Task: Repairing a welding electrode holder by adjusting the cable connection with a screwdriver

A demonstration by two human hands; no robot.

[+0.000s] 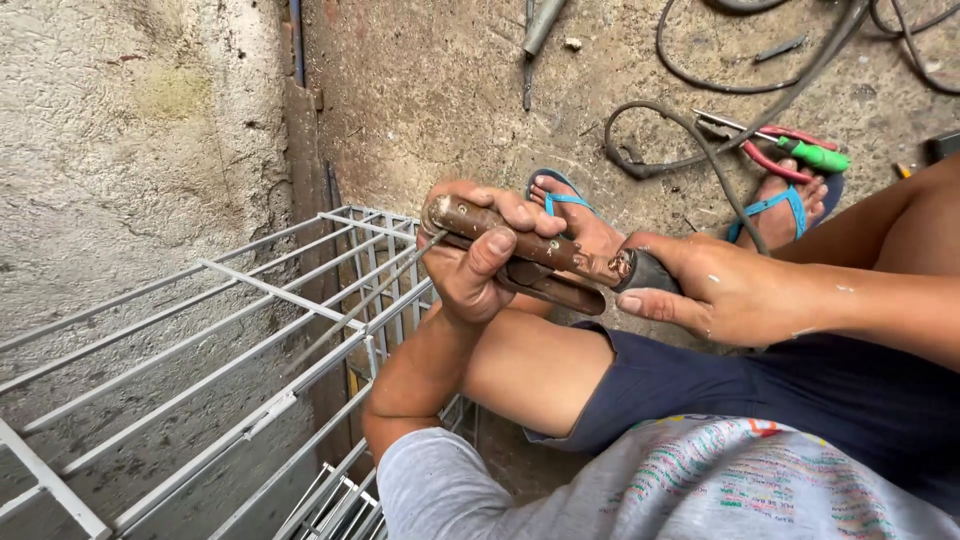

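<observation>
Nearest, a grey printed shirt (700, 490) and dark blue shorts (760, 390) fill the lower right, with a bare thigh crossing under both arms. Just above the knee, the left hand (480, 262) is closed tight around the front half of a brown welding electrode holder (530, 255), fingers curled over its top and thumb pressed along its side. The right hand (725, 295) is wrapped around the holder's dark rear grip, fingers folded around it. A thin welding rod (365, 305) slants down from the holder's tip, toward the left, across the white metal wire rack (200, 370); where its far end lands cannot be told. The rack leans against the rough wall (130, 130) at the left edge of the concrete floor (450, 90). Farther off, two feet in blue flip-flops (790, 205) rest on the floor. Beyond them lie red-handled pliers (775, 155), a green-handled tool (815, 155) and looping black cables (700, 130) toward the floor's far right corner.
</observation>
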